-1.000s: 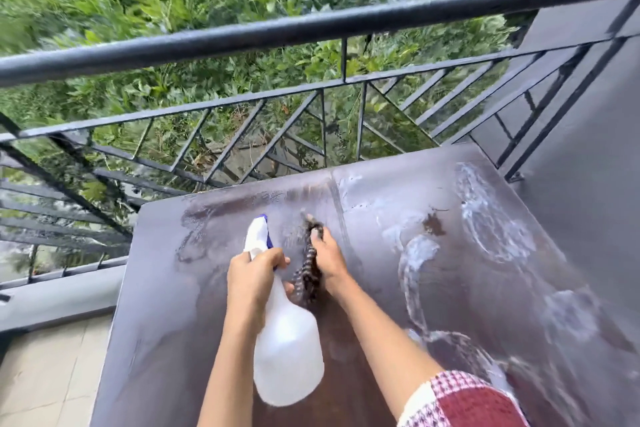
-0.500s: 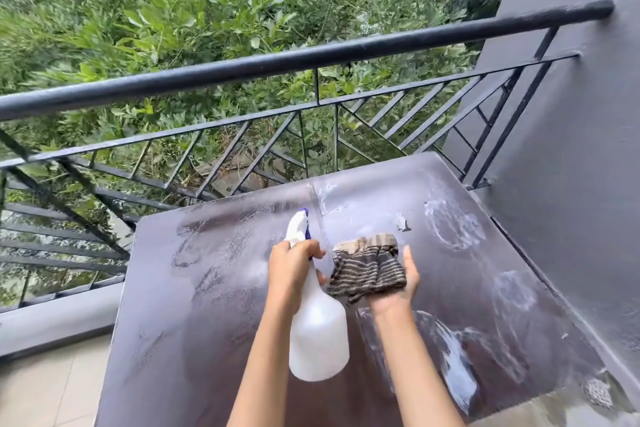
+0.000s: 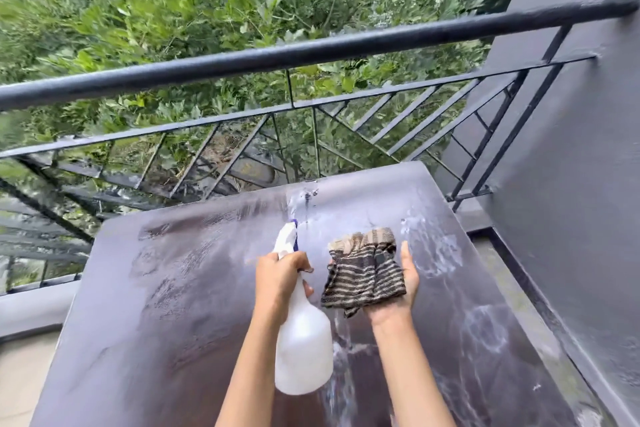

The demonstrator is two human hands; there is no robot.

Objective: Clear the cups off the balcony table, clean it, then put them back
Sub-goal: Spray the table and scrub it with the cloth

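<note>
The dark brown balcony table (image 3: 166, 305) fills the lower frame, its top wet and streaked with white foam on the right side. My left hand (image 3: 280, 277) grips the neck of a white spray bottle (image 3: 303, 350), nozzle pointing away, held above the table's middle. My right hand (image 3: 398, 291) is palm up, and a brown striped cloth (image 3: 363, 270) lies folded across it, lifted off the table. No cups are in view.
A black metal railing (image 3: 311, 55) runs behind the table, with green trees beyond. A grey wall (image 3: 571, 184) stands close along the table's right side. Pale floor tiles (image 3: 20, 374) show at the lower left.
My right hand has lifted the cloth off the table and turned palm up. The view has shifted, and both hands now sit further right over the table.
</note>
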